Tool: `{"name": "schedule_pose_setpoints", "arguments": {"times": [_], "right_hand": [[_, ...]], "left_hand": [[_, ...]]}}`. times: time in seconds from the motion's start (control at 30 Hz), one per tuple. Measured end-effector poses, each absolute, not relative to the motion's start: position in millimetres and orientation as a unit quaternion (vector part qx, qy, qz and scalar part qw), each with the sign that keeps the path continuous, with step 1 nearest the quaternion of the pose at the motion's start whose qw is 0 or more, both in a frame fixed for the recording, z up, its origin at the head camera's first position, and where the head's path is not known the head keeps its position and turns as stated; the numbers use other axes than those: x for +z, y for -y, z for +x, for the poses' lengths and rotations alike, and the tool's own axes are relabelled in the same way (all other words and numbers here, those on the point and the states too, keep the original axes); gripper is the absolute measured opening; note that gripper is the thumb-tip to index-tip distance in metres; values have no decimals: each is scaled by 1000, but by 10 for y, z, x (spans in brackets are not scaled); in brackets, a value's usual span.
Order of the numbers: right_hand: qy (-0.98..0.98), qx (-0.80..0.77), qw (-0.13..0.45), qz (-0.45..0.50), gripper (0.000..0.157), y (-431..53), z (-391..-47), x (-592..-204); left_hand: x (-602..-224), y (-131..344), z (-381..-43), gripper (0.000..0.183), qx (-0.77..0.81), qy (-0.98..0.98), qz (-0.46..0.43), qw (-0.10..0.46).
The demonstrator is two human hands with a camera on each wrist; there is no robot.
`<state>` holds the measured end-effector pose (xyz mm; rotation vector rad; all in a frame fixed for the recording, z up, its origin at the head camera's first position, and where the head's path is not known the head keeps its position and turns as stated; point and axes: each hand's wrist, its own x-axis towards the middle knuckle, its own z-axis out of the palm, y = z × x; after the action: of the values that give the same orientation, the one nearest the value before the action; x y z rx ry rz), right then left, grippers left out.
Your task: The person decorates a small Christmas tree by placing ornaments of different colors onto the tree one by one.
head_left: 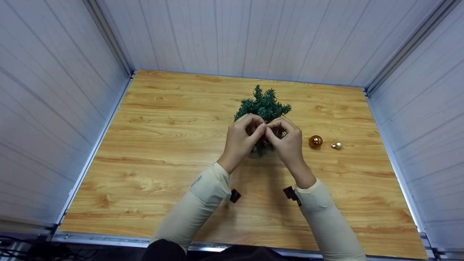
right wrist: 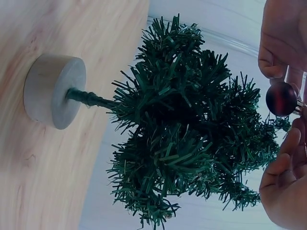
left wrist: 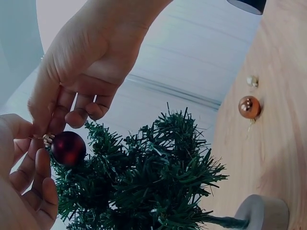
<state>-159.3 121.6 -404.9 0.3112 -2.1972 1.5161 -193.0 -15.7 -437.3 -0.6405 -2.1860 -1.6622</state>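
Note:
A dark red Christmas ball [left wrist: 68, 149] with a gold cap hangs at the fingertips of both hands, above the tree's top. My left hand [head_left: 241, 136] and my right hand [head_left: 288, 139] meet in front of the tree, each pinching the thin hanging loop at the cap between thumb and index finger. In the left wrist view the right hand [left wrist: 93, 57] comes down from the top and the left hand [left wrist: 24, 182] is at the lower left. The small green artificial Christmas tree [right wrist: 182, 115] stands upright on a round grey base [right wrist: 55, 91], partly hidden by the hands in the head view.
To the right of the tree lie an amber-gold ball [head_left: 315, 141] and a smaller pale gold ball [head_left: 337, 145]. The wooden tabletop [head_left: 163, 145] is bounded by white panel walls [head_left: 232, 36] at the back and both sides.

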Motion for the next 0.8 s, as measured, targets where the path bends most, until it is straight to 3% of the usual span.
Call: {"name": "schedule_pose_setpoints", "arguments": {"times": [0.3,0.8], "right_hand": [[779,590,198,76,8,-1201,-1617,-3997],[757,617,200,76,9,-1223,-1648,-4062]], "left_hand": [[-4400,165,-1948,10,-592,763,-209,152],[-4403,154,-1962,6,-607,759,-187,140]]}}
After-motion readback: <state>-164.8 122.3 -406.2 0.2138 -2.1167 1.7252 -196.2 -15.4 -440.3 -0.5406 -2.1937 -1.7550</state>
